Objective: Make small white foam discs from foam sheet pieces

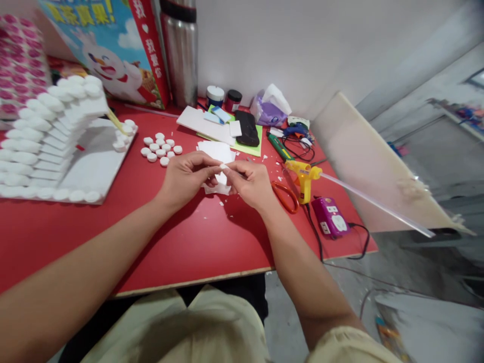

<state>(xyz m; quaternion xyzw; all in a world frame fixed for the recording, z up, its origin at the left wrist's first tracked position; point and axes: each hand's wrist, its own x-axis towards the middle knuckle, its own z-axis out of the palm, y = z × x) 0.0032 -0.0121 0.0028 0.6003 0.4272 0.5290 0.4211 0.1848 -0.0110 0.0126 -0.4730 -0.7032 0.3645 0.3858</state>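
My left hand (188,174) and my right hand (250,180) meet over the middle of the red table (170,257). Their thumbs and fingertips pinch a small white piece (223,166) between them; its exact shape is mostly hidden. Beneath the fingers lie white sheets (216,150) with torn or cut edges, and white scraps are scattered around. Left of my left hand sits a group of small round white discs (161,147). Farther left stands a white model staircase (53,146) edged with larger white rounded pieces, on a white base.
Right of my hands lie orange-handled scissors (285,197), a yellow glue gun (303,176) with a long clear stick, a green pen-shaped tool (279,146) and a purple power socket (331,217) with cables. Behind stand a steel flask (181,55), jars (215,96), a tissue pack (270,108) and a printed box (113,55).
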